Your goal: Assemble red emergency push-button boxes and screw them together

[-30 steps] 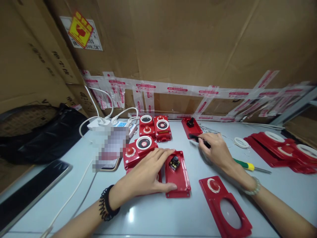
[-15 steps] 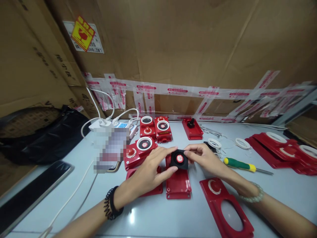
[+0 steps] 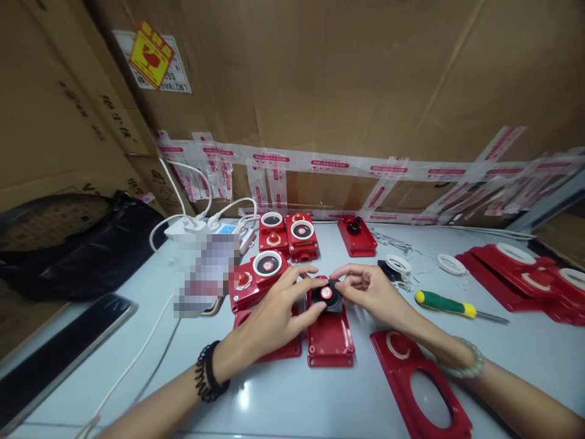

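Observation:
A black, squarish speaker-like part [image 3: 328, 302] with a round red-and-white label sits tilted at the far end of an open red plastic housing [image 3: 329, 340]. My left hand [image 3: 283, 308] grips it from the left, thumb at the near side and fingers at the far edge. From the right, my right hand [image 3: 372, 291] pinches its far right corner with thumb and forefinger. Partly beneath my left hand lies another red plastic piece [image 3: 274, 347]. A red cover [image 3: 420, 384] with a large oval opening rests near my right forearm.
Assembled red alarm units [image 3: 267, 265] stand behind my left hand. To the right are a green-and-yellow screwdriver [image 3: 448, 303], white rings [image 3: 451, 264] and stacked red covers [image 3: 525, 280]. At the back is a red housing [image 3: 358, 236]; a power strip [image 3: 226, 230] with white cables stands left.
The black part has tipped and settled lower toward the far end of the red housing. My left fingers have curled closer around it, and my right hand has shifted slightly.

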Motion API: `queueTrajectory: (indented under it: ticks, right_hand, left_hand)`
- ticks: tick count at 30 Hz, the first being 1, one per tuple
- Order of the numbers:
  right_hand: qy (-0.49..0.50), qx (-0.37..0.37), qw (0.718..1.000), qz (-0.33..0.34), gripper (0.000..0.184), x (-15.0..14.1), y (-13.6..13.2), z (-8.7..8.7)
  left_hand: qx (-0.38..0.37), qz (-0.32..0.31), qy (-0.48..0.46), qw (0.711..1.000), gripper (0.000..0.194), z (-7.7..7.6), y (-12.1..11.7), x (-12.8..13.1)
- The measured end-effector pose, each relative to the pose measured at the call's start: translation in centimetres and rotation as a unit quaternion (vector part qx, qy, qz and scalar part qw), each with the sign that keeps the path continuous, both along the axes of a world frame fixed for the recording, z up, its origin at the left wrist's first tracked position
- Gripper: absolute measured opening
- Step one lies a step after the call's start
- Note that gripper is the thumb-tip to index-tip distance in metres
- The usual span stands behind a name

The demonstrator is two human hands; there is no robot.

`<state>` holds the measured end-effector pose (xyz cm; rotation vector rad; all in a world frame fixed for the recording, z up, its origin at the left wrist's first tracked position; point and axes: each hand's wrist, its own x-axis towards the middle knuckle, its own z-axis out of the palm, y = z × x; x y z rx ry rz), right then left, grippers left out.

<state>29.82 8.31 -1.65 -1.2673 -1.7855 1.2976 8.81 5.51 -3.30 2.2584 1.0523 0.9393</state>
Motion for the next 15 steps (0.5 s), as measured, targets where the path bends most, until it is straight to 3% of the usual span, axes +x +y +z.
queueTrajectory:
  ticks: [5, 9, 15]
  right_hand:
    - [-0.038, 0.04, 0.998, 0.001, 0.033, 0.1, 0.0, -0.2]
    - [-0.084, 0.107, 0.99, -0.047, 0.029, 1.2, -0.1, 0.6]
    - [-0.199, 0.26, 0.935, -0.134, 0.026, 5.5, 0.1, 2.1]
  left_hand:
    - [-0.012, -0.022, -0.014, 1.0, 0.024, -0.2, 0.2, 0.1]
    - [-0.019, -0.017, -0.01, 1.0, 0.025, -0.2, 0.1, 0.2]
    - [-0.015, 0.005, 0.009, 1.0, 0.036, 0.3, -0.1, -0.2]
